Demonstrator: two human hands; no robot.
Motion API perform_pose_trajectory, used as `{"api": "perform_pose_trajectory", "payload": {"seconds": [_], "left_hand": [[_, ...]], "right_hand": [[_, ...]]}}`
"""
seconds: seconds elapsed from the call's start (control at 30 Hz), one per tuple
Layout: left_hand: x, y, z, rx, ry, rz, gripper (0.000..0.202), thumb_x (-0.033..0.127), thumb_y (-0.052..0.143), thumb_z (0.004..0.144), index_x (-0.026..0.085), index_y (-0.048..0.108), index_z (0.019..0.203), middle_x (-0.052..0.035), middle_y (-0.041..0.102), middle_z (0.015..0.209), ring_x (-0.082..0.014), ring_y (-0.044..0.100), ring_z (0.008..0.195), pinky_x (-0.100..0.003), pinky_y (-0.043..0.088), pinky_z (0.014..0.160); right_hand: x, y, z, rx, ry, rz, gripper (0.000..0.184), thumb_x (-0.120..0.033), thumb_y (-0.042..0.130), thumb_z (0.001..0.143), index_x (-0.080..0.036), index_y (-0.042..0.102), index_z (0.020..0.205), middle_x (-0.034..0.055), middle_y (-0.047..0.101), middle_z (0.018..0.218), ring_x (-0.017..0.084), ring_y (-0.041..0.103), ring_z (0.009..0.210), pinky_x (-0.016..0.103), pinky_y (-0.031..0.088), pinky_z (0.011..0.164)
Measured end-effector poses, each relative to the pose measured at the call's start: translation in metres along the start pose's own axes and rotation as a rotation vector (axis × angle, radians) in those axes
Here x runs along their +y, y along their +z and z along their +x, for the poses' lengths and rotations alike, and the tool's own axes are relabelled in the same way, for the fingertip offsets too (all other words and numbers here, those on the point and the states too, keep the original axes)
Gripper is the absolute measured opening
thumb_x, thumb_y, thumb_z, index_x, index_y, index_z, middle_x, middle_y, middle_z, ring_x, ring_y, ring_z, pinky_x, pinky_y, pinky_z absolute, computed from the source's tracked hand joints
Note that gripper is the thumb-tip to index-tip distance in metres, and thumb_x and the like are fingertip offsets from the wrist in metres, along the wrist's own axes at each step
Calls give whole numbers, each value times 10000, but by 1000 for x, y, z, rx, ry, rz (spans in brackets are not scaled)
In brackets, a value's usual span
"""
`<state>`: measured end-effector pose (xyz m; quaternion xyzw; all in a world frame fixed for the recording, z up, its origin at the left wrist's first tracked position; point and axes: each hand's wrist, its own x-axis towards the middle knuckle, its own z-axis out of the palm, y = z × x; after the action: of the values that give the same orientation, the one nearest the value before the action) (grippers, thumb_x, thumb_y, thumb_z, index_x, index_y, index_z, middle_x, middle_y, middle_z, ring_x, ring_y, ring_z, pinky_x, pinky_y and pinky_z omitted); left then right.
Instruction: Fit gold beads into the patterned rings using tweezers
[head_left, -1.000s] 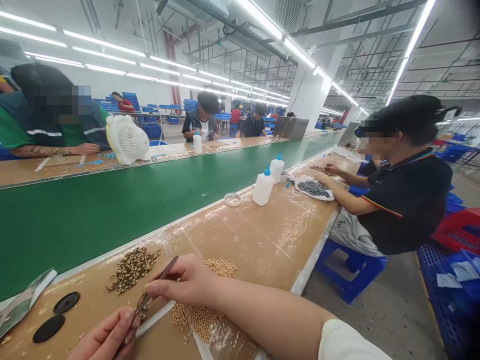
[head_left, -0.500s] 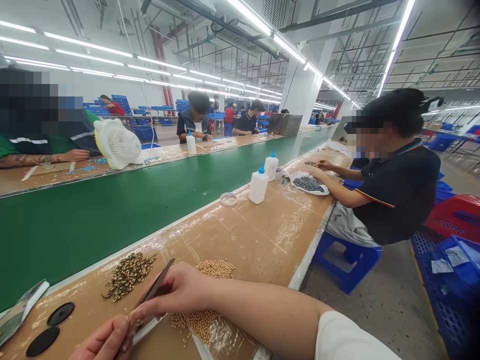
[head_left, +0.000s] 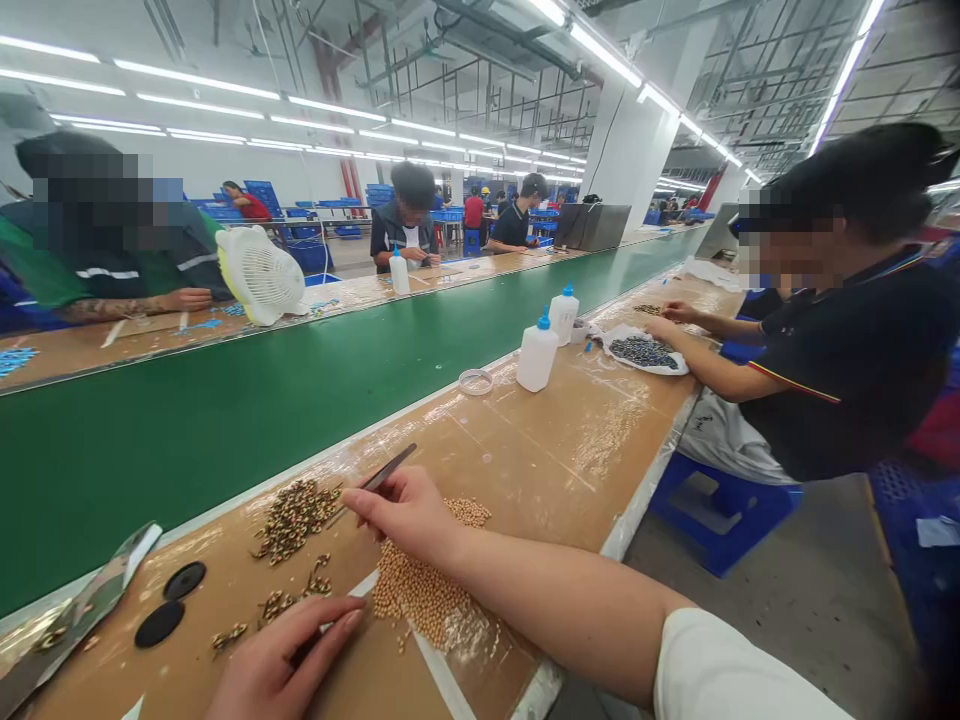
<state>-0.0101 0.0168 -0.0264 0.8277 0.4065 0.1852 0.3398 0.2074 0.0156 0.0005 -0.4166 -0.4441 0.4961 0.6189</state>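
Note:
My right hand point(head_left: 412, 515) is closed around a pair of dark tweezers point(head_left: 386, 468), whose tips point down beside a pile of small dark-and-gold pieces point(head_left: 295, 522). Under my right wrist and forearm spreads a heap of small tan beads point(head_left: 416, 590). At the lower edge, my left hand point(head_left: 281, 655) has its thumb and index finger brought together near the table; what they hold, if anything, is too small to name. Just beyond those fingers lie a few more dark-and-gold pieces point(head_left: 281, 605).
Two black discs point(head_left: 172, 600) and an open foil bag point(head_left: 97, 610) lie to the left. Farther off stand white bottles with blue caps point(head_left: 538, 355) and a clear ring point(head_left: 475, 381). A green conveyor belt point(head_left: 300, 420) runs alongside. A co-worker point(head_left: 847, 350) sits at right.
My hands have parted. The right hand has moved away from the left with the tweezers, over to the dark-and-gold pile. The view has shifted, showing more of the bag.

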Motion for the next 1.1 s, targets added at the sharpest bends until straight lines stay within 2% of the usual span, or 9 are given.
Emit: {"api": "perform_pose_trajectory", "payload": {"seconds": [0.2, 0.33, 0.47, 0.6, 0.77, 0.83, 0.9, 1.0, 1.1], "left_hand": [[7, -2, -1, 27, 51, 44, 360, 582, 592, 920, 330, 825, 1028, 1, 806, 1066, -226, 762, 953, -254, 608, 843], [9, 0, -1, 10, 51, 26, 353, 583, 626, 899, 307, 830, 981, -17, 810, 1009, -223, 759, 896, -259, 606, 807], [14, 0, 0, 11, -1, -18, 333, 585, 693, 839, 278, 822, 865, -33, 802, 910, -221, 719, 765, -270, 576, 709], [23, -1, -3, 9, -89, -67, 328, 576, 731, 803, 254, 786, 772, -33, 754, 771, -203, 630, 631, -275, 486, 620], [27, -3, -5, 6, -111, -128, 380, 594, 672, 846, 231, 741, 755, -31, 706, 734, -210, 607, 678, -268, 441, 629], [27, -5, -6, 33, -155, -194, 413, 614, 651, 860, 218, 729, 775, -28, 678, 714, -199, 586, 678, -254, 421, 611], [26, -7, -6, 69, -221, -292, 452, 640, 635, 872, 199, 710, 805, -6, 602, 623, -159, 513, 601, -232, 375, 568], [27, -8, -7, 132, -302, -533, 487, 657, 595, 905, 176, 668, 880, 46, 462, 520, -102, 360, 506, -202, 293, 517], [28, -8, -7, 144, -316, -794, 481, 642, 593, 919, 163, 626, 903, 58, 438, 518, -80, 297, 479, -195, 223, 478]], "right_hand": [[2, 4, -4, -47, 8, -25, 474, -601, 798, 767, -143, 706, 847, -28, 578, 630, 77, 480, 510, 212, 382, 497], [4, 5, -4, -51, 10, -47, 457, -588, 783, 783, -142, 725, 866, -29, 579, 627, 78, 478, 525, 214, 388, 518], [7, 5, -5, -36, 15, -57, 460, -580, 806, 762, -135, 737, 859, -24, 586, 629, 81, 478, 546, 214, 390, 534], [7, 6, -6, -54, 25, -36, 459, -572, 812, 762, -135, 734, 877, -33, 574, 621, 78, 469, 529, 213, 380, 515], [7, 5, -7, -55, -5, -28, 428, -558, 786, 806, -139, 697, 812, -40, 555, 614, 68, 463, 510, 200, 380, 487], [8, 3, -6, -52, -14, 1, 425, -556, 781, 818, -142, 685, 808, -37, 571, 627, 65, 478, 496, 198, 404, 479], [9, 3, -5, -68, -5, 40, 431, -565, 769, 829, -145, 676, 818, -29, 604, 650, 63, 502, 473, 201, 436, 471], [8, 5, -8, -113, 21, 92, 451, -592, 765, 820, -155, 659, 855, -7, 671, 696, 78, 571, 470, 217, 501, 485], [3, 8, -14, -141, 18, 78, 432, -567, 783, 811, -162, 667, 905, 11, 715, 729, 109, 663, 553, 246, 575, 569]]}}
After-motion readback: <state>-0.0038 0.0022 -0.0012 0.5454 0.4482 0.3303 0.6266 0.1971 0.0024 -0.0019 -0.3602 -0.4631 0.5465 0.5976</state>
